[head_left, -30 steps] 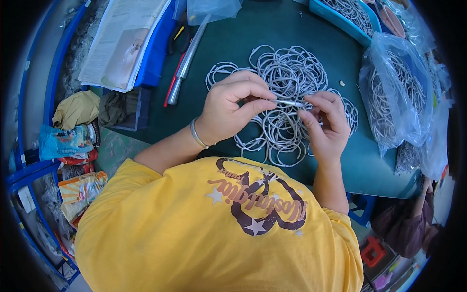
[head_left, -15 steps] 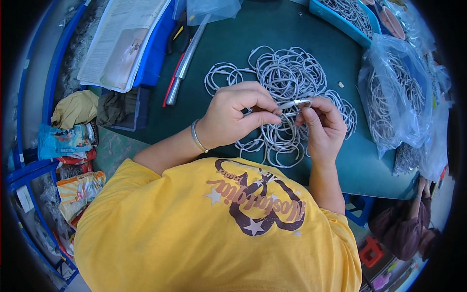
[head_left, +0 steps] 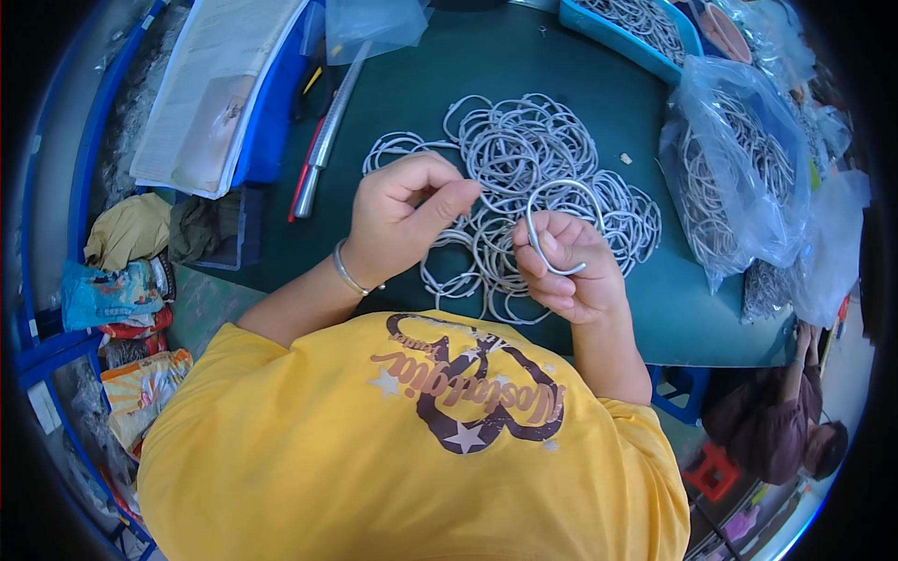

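Right hand (head_left: 587,286) clamped on a grey ring (head_left: 530,220) right of centre, long axis roughly upright, gap facing lower right, left hand (head_left: 398,215) curled, fingertip contact unclear

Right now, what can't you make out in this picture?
Head view: fine marks on the bangle in the right hand, too small.
Head view: anything inside the left hand, behind curled fingers.
Head view: lowest rings of the bangle pile, under others.
Head view: far end of turquoise tray, cut by top edge.
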{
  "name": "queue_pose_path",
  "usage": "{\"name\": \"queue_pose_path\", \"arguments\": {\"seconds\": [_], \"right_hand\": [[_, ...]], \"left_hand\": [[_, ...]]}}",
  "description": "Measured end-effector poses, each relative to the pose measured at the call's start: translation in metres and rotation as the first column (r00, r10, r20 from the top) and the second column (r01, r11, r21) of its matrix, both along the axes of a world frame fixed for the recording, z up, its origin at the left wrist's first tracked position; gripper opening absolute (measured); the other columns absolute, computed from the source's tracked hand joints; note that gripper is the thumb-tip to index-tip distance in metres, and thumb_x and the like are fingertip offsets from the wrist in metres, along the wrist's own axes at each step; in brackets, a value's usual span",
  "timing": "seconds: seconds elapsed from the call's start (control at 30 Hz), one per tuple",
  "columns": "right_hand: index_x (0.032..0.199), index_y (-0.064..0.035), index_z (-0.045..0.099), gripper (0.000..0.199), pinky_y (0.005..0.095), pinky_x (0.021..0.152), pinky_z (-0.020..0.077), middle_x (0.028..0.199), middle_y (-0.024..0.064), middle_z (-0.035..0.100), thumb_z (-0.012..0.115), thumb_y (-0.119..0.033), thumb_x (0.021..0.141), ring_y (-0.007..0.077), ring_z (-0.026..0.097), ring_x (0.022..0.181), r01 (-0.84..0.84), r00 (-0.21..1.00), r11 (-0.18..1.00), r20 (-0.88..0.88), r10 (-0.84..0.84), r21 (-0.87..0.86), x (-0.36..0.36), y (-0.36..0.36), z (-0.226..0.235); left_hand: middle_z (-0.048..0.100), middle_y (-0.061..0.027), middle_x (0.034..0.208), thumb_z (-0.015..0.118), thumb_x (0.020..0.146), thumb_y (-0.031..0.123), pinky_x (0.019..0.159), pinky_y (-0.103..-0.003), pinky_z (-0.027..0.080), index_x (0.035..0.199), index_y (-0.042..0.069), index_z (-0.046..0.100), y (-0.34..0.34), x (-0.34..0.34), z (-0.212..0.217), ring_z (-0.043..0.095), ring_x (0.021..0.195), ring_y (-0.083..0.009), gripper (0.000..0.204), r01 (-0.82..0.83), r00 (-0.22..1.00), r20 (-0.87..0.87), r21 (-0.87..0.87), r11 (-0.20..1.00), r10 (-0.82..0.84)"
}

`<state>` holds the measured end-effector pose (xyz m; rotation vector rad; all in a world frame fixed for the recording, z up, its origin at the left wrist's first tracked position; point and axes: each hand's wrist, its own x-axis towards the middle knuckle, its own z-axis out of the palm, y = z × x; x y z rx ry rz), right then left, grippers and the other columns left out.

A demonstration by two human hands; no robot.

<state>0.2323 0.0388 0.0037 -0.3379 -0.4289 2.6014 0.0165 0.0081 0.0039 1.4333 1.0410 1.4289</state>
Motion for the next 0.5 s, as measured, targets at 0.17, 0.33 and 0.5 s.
{"name": "queue_pose_path", "arguments": {"seconds": [0.17,0.33,0.5], "right_hand": [[0.1,0.0015,0.062,0.014,0.0171,0.048,0.0373,0.077,0.0029,0.06,0.061,-0.005,0.087,0.0056,0.048,0.054,0.156,0.691,0.701,0.43,-0.581,0.696,0.015,0.001,0.03],[0.089,0.0008,0.067,0.009,0.0218,0.06,0.0468,0.078,0.0041,0.063,0.068,-0.001,0.081,0.0103,0.057,0.066,-0.287,-0.223,-0.415,-0.481,-0.848,0.864,0.09,0.069,0.082],[0.091,-0.0041,0.069,0.012,0.026,0.06,0.0485,0.085,0.0093,0.064,0.069,-0.008,0.08,0.0166,0.059,0.064,-0.792,-0.285,-0.109,-0.521,-0.805,0.601,0.17,0.099,0.099]], "left_hand": [[0.058,-0.0054,0.076,0.053,0.089,0.0,0.053,-0.019,0.037,0.077,0.001,0.056,-0.003,-0.003,0.001,0.048,0.058,-0.0057,0.012,-0.034,0.998,-0.045,-0.02,0.999,0.033],[0.057,-0.0042,0.077,0.056,0.089,0.001,0.053,-0.017,0.036,0.078,0.001,0.057,-0.004,-0.012,-0.006,0.047,0.058,-0.0051,0.011,-0.022,0.993,-0.113,0.02,1.0,0.024],[0.061,-0.0061,0.079,0.068,0.079,0.002,0.056,-0.022,0.043,0.082,0.001,0.064,-0.004,-0.004,-0.004,0.057,0.063,-0.0123,0.006,-0.035,0.947,-0.317,0.025,0.999,0.041]]}}
